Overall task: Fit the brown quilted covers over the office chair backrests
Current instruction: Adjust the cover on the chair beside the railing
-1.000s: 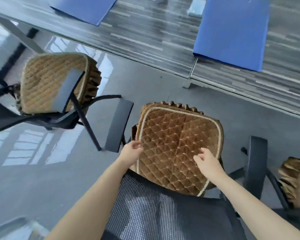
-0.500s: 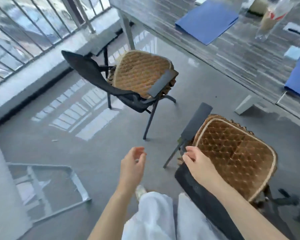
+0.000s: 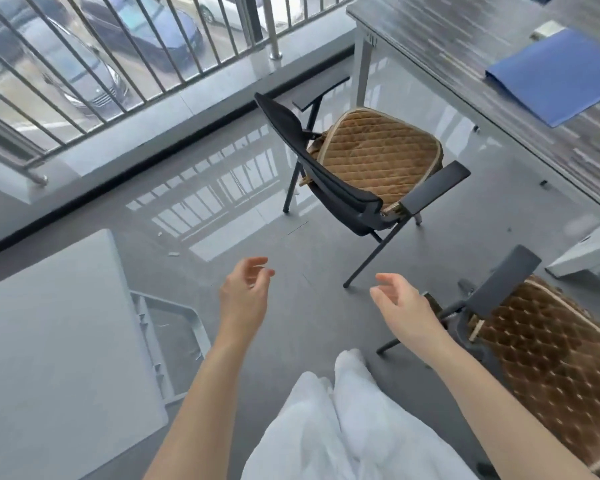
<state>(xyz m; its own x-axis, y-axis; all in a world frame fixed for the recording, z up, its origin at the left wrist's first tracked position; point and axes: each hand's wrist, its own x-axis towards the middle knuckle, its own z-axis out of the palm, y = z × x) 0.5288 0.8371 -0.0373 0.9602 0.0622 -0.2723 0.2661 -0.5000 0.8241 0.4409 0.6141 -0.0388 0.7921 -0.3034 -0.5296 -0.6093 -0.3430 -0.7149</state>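
Observation:
A black office chair (image 3: 340,188) stands ahead of me with a brown quilted cover (image 3: 378,154) lying on its seat; its mesh backrest is bare. A second chair (image 3: 492,296) sits at the lower right, carrying another brown quilted cover (image 3: 548,358). My left hand (image 3: 245,296) hangs in the air over the floor, fingers loosely curled, holding nothing. My right hand (image 3: 400,306) is also empty and relaxed, just left of the second chair's armrest and apart from it.
A grey wood-grain table (image 3: 499,74) with a blue folder (image 3: 555,74) runs along the right. A metal railing (image 3: 118,57) lines the far side. A white panel (image 3: 56,341) and a grey frame (image 3: 174,327) lie at the left. My white-trousered legs (image 3: 343,427) show below.
My view has swung left, away from the near chair. My right hand has let go of the cover on that chair and both hands now hang free over the floor.

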